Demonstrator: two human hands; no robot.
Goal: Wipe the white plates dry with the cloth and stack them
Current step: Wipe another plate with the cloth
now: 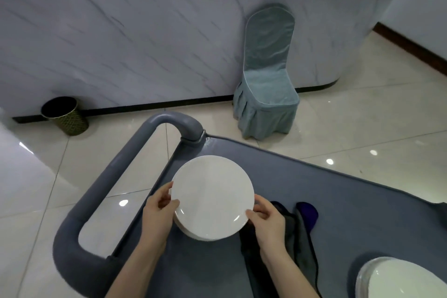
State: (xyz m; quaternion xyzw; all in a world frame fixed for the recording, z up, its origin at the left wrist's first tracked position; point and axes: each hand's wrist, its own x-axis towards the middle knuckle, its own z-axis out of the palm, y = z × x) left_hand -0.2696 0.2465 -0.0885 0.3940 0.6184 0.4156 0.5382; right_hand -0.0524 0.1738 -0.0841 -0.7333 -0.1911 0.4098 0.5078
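Head view: left hand (158,213) and right hand (267,221) pinch the top plate (212,197) by its rim at 9 and 4 o'clock, on or just above the stack (193,233) on the grey cart (338,201). Cloth (302,230) lies unheld at the stack's 3 o'clock. More plates (406,280) at frame 5 o'clock, probably unwiped, so partway done.

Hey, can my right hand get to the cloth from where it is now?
Probably yes, once it lets go: the right hand grips the top plate by its rim, and the cloth lies right beside it on the cart with nothing between.
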